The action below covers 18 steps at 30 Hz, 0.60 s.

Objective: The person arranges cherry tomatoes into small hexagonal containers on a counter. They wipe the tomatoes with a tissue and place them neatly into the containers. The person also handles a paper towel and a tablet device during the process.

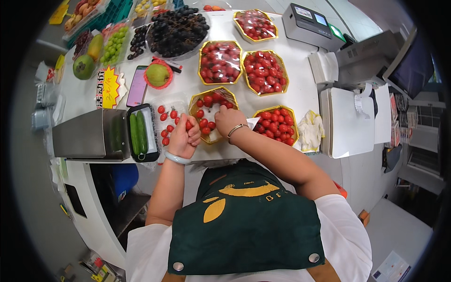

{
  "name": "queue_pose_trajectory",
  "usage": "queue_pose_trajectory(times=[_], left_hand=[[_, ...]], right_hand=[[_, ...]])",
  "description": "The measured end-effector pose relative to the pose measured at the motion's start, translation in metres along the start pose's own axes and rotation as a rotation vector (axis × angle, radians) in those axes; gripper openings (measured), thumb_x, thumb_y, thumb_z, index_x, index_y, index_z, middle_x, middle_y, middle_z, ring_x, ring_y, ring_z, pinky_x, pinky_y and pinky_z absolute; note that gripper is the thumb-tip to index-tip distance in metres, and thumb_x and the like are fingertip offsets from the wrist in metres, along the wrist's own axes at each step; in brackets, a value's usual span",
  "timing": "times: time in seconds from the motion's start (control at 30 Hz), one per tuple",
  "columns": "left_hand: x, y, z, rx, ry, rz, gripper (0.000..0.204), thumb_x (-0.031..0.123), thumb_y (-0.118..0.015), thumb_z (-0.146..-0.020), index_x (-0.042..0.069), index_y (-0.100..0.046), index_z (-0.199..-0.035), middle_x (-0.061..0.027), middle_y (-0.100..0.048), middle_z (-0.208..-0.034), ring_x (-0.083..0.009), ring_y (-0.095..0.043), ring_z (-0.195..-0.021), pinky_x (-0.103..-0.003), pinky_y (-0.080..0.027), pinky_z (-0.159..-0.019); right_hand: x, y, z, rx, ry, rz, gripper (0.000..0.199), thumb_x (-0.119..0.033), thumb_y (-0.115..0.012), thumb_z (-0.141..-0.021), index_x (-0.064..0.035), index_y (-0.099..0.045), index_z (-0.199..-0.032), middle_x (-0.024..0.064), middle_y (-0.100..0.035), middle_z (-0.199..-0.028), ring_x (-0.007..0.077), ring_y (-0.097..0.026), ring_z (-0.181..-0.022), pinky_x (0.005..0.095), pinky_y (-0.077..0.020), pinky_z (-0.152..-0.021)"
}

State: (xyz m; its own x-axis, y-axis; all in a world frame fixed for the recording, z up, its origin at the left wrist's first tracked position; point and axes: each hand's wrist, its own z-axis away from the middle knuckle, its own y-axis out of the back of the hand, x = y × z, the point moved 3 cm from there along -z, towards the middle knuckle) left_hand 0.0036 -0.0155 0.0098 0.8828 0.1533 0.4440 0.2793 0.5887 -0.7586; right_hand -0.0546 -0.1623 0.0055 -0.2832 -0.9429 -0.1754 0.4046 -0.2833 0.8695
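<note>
My left hand (182, 137) is closed around a red cherry tomato (188, 125), just left of a gold-rimmed tray (196, 98) partly filled with tomatoes. My right hand (227, 120) rests curled over that tray's right side, fingers down among the tomatoes; whether it grips one is hidden. Several loose tomatoes (165, 115) lie on a clear sheet left of the tray. A filled gold tray (277, 125) sits right of my right wrist.
Three wrapped tomato trays (220, 62) (265, 71) (255, 24) stand farther back. A black tray with two cucumbers (138, 132) and a metal box (89, 135) lie left. Dark grapes (176, 30), a phone (137, 86), a white cloth (310, 130) and a scale (348, 123) surround.
</note>
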Motion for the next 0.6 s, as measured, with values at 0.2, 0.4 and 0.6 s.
queue_pose_trajectory(times=[0.2,0.4,0.6], left_hand=[[0.000,0.015,0.009,0.056,-0.040,0.028,0.053,0.054,-0.031,-0.100,0.008,-0.055,-0.110,-0.0026,-0.057,-0.095,-0.0096,-0.046,-0.069,-0.023,-0.037,-0.058],[-0.004,-0.020,0.005,0.028,0.024,-0.046,0.038,0.027,-0.041,-0.100,0.004,-0.049,-0.130,-0.0080,-0.056,-0.120,-0.0140,-0.055,-0.095,-0.028,-0.044,-0.079],[-0.049,-0.046,-0.017,-0.136,0.158,-0.452,0.021,0.015,-0.051,-0.096,0.006,-0.055,-0.113,-0.0032,-0.061,-0.099,-0.0103,-0.057,-0.088,-0.023,-0.045,-0.073]], right_hand=[[0.011,0.009,0.014,0.177,0.067,-0.443,0.020,-0.016,-0.062,-0.084,-0.0079,-0.062,-0.102,0.0100,-0.062,-0.096,0.0259,-0.066,-0.086,0.0399,-0.0524,-0.071],[0.077,0.012,0.076,-0.172,-0.031,-1.811,0.026,-0.018,-0.064,-0.091,-0.0083,-0.056,-0.113,-0.0021,-0.062,-0.094,0.0050,-0.044,-0.054,0.0200,-0.0364,-0.050],[0.143,-0.007,0.144,0.067,-0.190,-2.021,0.022,-0.022,-0.063,-0.092,-0.0113,-0.056,-0.110,-0.0038,-0.058,-0.082,0.0057,-0.046,-0.056,0.0215,-0.0333,-0.049]])
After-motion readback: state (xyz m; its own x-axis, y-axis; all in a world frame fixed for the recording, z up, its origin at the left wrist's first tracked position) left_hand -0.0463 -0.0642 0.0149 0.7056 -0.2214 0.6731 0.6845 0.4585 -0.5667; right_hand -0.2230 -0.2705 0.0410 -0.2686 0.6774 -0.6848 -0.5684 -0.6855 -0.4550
